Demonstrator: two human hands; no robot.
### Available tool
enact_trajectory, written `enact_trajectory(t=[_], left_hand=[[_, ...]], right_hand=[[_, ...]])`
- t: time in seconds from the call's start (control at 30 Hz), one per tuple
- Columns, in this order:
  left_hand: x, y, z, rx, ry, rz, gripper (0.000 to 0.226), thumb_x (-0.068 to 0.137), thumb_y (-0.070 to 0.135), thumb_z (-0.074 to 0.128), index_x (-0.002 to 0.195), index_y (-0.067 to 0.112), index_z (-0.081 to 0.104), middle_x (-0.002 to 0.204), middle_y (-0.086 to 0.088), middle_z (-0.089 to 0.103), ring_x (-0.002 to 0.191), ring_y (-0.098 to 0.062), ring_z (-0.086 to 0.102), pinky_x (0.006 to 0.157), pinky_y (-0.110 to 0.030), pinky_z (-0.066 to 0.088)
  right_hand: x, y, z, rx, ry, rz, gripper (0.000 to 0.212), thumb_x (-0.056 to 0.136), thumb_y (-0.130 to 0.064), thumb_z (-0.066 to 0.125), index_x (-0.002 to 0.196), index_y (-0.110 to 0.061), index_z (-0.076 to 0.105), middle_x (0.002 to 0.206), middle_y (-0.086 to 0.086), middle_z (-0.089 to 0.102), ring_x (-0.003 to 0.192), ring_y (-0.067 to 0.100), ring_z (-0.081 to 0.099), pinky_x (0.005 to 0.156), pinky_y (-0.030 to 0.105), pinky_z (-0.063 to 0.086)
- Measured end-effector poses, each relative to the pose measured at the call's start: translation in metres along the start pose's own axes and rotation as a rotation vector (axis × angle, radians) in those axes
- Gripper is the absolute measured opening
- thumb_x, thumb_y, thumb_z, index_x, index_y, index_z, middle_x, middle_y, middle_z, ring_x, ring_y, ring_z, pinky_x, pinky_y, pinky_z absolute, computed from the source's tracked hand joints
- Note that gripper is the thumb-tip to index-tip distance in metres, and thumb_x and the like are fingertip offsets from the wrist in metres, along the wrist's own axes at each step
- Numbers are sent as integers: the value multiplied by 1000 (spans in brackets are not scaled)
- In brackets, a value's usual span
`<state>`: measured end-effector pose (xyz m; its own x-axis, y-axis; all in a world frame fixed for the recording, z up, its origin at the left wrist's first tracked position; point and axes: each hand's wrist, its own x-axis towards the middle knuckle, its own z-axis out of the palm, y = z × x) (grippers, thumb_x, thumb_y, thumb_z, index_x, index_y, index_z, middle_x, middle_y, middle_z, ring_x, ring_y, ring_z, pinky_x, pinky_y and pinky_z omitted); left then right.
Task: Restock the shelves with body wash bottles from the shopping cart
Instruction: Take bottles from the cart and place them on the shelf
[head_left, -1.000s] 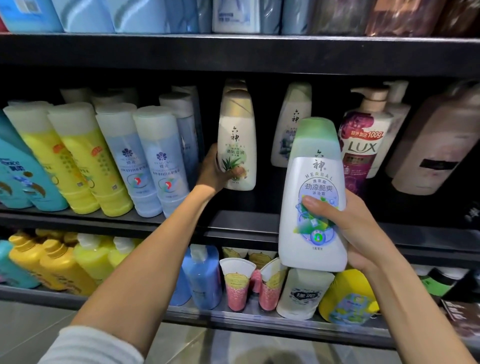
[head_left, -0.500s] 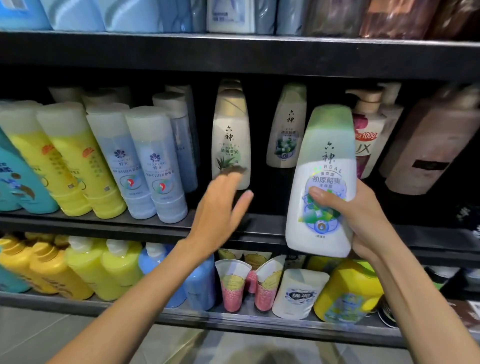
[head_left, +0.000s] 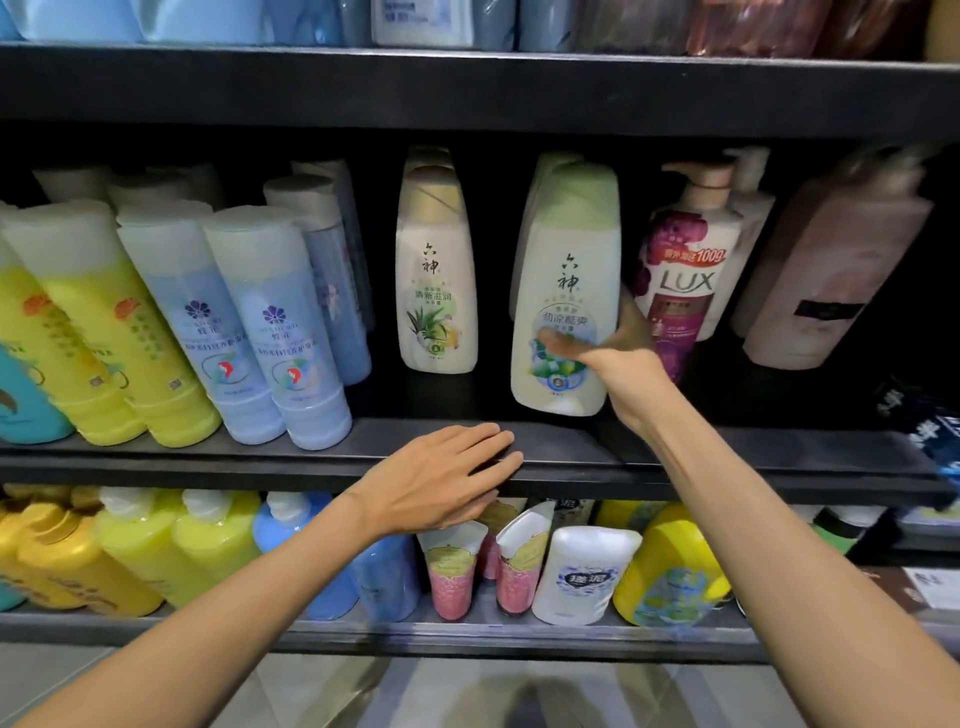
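My right hand (head_left: 615, 358) grips a white body wash bottle with a green cap (head_left: 566, 280), thumb across its label. The bottle stands upright on the middle shelf (head_left: 727, 457), in front of a similar green-capped bottle. To its left stands a white bottle with a gold cap (head_left: 435, 275), apart from it by a dark gap. My left hand (head_left: 447, 478) is flat with straight fingers, holding nothing, over the front edge of the middle shelf. The shopping cart is out of view.
Yellow bottles (head_left: 104, 322) and pale blue tubes (head_left: 270, 322) fill the middle shelf's left. A LUX pump bottle (head_left: 683, 280) and a pink bottle (head_left: 831, 275) stand right of the held bottle. The lower shelf (head_left: 467, 636) holds yellow, blue and pouch products.
My right hand moved the green-capped bottle up and inward onto the middle shelf. My left hand let go of the gold-capped bottle and dropped to the shelf's front edge.
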<state>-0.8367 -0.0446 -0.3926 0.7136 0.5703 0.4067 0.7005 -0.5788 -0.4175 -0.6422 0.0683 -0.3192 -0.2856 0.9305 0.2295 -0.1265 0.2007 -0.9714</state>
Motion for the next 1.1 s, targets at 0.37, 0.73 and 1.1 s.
enact_trajectory(t=[0.37,0.73,1.1], left_hand=[[-5,0,6,-19,81,-41,36,92,30,52,112,3,66,114,-15,65,104,-28,63,88,-36,53],[-5,0,6,-60,124,-66,37,91,31,52,109,4,69,112,-13,67,103,-26,65,89,-33,54],[-6,1,5,-79,117,-80,37,91,31,51,109,4,69,112,-12,67,103,-26,65,89,-33,54]], right_hand=[[-4,22,-6,-82,14,18,68,52,-22,88,114,-19,60,101,-7,73,97,13,70,85,37,58],[-7,35,9,-394,258,-166,60,63,-11,87,115,-7,56,108,-4,65,96,7,62,77,4,46],[46,42,17,-359,232,-171,54,77,-3,75,122,2,45,120,10,61,103,16,57,73,-3,39]])
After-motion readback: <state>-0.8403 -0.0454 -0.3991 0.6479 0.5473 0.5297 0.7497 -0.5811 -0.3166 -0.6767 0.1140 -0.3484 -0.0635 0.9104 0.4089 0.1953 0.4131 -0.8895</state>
